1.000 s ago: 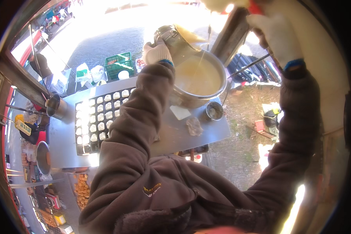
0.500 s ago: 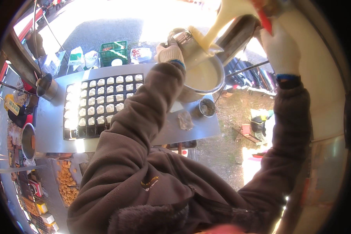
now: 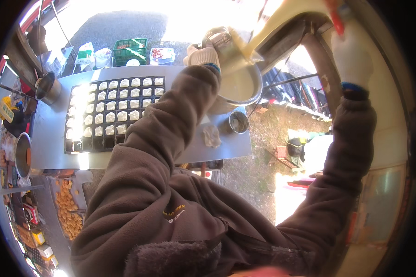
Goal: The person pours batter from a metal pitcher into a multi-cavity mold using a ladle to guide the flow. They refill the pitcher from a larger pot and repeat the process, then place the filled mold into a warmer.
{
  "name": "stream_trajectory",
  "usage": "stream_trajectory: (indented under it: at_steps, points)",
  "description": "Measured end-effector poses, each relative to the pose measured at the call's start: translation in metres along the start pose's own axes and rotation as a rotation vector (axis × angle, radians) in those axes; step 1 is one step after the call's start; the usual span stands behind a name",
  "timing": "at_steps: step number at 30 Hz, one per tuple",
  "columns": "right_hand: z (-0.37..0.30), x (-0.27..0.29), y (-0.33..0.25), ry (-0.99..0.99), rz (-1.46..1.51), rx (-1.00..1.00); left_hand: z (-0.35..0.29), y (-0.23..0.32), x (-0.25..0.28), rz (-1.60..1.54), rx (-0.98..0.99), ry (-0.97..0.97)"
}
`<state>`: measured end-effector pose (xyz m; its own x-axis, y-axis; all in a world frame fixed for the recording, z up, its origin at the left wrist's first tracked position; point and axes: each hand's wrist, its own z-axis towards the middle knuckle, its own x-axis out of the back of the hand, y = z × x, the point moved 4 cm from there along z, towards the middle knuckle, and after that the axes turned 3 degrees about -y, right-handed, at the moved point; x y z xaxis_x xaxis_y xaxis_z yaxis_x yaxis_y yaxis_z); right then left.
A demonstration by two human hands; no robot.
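My white-gloved left hand [image 3: 201, 55] is closed around a metal pitcher [image 3: 231, 56] with a pouring spout, tilted above a large metal pot [image 3: 258, 92] of pale batter. A pale yellow stream [image 3: 266, 28] runs down from the top edge to the pitcher's mouth. High at the upper right, my gloved right hand [image 3: 353, 57] grips a red-handled thing [image 3: 335, 19]; the rest of it is blurred or out of view. Left of my left sleeve lies a dark mould tray [image 3: 97, 144], with white dollops in most of its visible cavities. My sleeve hides its near right part.
The metal counter [image 3: 51, 154] carries a small metal cup [image 3: 238, 122] and a crumpled clear bag [image 3: 211, 135]. A metal pot [image 3: 48, 87] and a bowl [image 3: 23, 154] stand at its left. Beyond are a green crate [image 3: 130, 51] and a clear tub [image 3: 162, 56]. Golden pieces [image 3: 68, 210] lie lower left.
The view has shifted, so the counter and tray sit farther left and higher. My right hand has moved outward to the right with the red-handled thing. The pale stream looks thinner and more slanted.
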<state>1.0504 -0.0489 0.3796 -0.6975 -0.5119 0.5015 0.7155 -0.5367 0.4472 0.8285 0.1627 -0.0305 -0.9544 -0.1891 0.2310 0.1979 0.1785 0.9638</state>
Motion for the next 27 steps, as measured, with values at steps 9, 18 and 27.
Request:
stream_trajectory:
  at_steps: [9,18,27]
  points:
    - [-0.115,-0.039,-0.107,-0.430,0.919,-0.251,-0.015,0.016,0.016,-0.071,0.073,-0.014]
    - [-0.146,-0.063,-0.117,-0.788,2.257,-0.567,-0.049,0.036,0.053,-0.300,0.192,0.038]
    - [-0.095,-0.049,-0.131,-1.373,3.146,-0.248,-0.068,0.049,0.076,-0.479,0.177,0.015]
